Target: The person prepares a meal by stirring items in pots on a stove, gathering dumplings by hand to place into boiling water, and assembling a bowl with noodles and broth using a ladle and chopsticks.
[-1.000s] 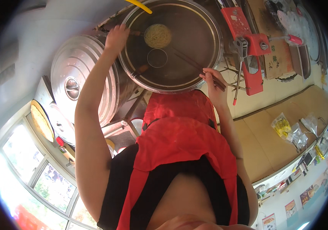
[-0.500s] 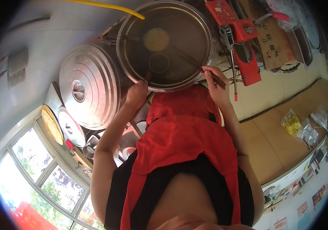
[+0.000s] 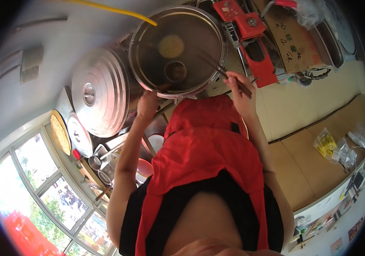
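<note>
A wide steel pot (image 3: 221,64) of dark liquid stands in front of me. My left hand (image 3: 148,103) is at its near left rim, closed round the brown handle of a wire strainer (image 3: 175,80), whose round rim shows in the liquid. A pale round mass, seemingly noodles (image 3: 171,46), lies beyond it; a second handle reaches toward it from the pot's left side. My right hand (image 3: 240,87) grips long dark chopsticks (image 3: 213,63) at the near right rim. Their tips are apart and point over the liquid. What lies deeper in the pot is hard to make out.
A large steel lid (image 3: 105,94) leans left of the pot, near a yellow round board (image 3: 61,132) and steel cups (image 3: 94,162). A yellow hose (image 3: 118,10) hangs over the far rim. At right are a red metal press (image 3: 259,64), a cardboard box (image 3: 293,47) and a brown counter (image 3: 306,158) with plastic bags.
The view has shifted slightly. The chopstick tips have spread apart and swung a little to the right. My left hand sits a bit farther left, still on the handle.
</note>
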{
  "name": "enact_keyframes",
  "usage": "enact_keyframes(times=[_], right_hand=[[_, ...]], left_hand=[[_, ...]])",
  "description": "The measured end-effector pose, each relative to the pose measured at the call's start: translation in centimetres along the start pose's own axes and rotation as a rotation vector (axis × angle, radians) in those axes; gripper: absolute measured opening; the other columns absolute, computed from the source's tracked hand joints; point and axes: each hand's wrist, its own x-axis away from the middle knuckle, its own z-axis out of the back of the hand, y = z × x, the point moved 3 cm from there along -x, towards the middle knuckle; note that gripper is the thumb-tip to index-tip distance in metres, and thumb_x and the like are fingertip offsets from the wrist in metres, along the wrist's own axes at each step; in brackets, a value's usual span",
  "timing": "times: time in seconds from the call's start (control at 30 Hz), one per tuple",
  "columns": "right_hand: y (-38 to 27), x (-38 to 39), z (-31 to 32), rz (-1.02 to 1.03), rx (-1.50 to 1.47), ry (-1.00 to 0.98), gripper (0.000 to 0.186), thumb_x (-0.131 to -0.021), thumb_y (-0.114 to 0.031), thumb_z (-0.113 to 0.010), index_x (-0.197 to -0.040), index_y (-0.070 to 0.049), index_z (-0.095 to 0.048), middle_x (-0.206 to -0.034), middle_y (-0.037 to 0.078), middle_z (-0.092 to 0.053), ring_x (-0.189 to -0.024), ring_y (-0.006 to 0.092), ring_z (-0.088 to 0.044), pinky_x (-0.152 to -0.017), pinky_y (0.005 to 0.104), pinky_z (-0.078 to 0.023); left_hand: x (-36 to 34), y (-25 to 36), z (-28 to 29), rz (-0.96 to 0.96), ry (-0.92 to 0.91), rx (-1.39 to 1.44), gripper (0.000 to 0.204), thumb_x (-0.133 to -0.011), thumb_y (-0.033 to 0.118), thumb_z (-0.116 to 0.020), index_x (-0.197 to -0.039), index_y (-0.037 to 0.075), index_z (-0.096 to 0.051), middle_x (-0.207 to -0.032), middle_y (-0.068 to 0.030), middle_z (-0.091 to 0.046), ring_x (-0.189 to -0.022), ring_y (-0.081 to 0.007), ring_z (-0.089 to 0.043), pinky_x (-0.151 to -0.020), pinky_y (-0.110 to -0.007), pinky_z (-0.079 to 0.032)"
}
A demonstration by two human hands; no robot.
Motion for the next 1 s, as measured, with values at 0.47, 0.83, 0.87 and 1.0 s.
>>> enact_keyframes(times=[0.47, 0.83, 0.87, 1.0], right_hand=[[0.2, 2.0, 1.9, 0.091, -0.082, 0.048, 0.016, -0.094, -0.013, -0.055, -0.103, -0.001, -0.061, -0.081, 0.008, -0.065, -0.077, 0.0133, -0.066, -0.065, 0.0241, -0.049], [0.0, 2.0, 2.1, 0.053, -0.179, 0.037, 0.016, -0.095, -0.01, -0.053, -0.102, 0.002, -0.06, -0.094, 0.01, -0.064, -0.08, 0.0158, -0.067, -0.069, 0.0247, -0.053], [-0.1, 2.0, 2.1, 0.046, -0.199, 0.04, 0.016, -0.095, -0.01, -0.053, -0.102, 0.002, -0.06, -0.094, 0.011, -0.064, -0.08, 0.0159, -0.067, -0.069, 0.0247, -0.054], [0.2, 1.6, 1.5, 0.021, -0.155, 0.024, 0.017, -0.095, -0.01, -0.053, -0.103, 0.003, -0.06, -0.096, 0.01, -0.064, -0.081, 0.0158, -0.067, -0.069, 0.0249, -0.055]], left_hand=[[0.2, 1.4, 1.3, -0.051, 0.024, 0.009, 0.02, -0.079, 0.005, -0.051, -0.097, 0.006, -0.061, -0.091, -0.0184, -0.06, -0.078, -0.0377, -0.061, -0.069, -0.047, -0.051], [1.1, -0.3, -0.2, -0.128, 0.083, -0.083, 0.033, -0.083, 0.018, -0.057, -0.114, 0.004, -0.056, -0.096, -0.0188, -0.062, -0.088, -0.0369, -0.062, -0.073, -0.046, -0.052], [1.3, -1.2, -0.5, -0.037, 0.043, -0.05, 0.033, -0.082, 0.017, -0.057, -0.114, 0.006, -0.056, -0.096, -0.0178, -0.062, -0.088, -0.0359, -0.062, -0.072, -0.045, -0.052], [0.0, -1.9, 1.1, 0.108, -0.11, 0.023, 0.036, -0.079, 0.016, -0.059, -0.114, 0.01, -0.057, -0.101, -0.0156, -0.059, -0.085, -0.0335, -0.062, -0.069, -0.042, -0.053]])
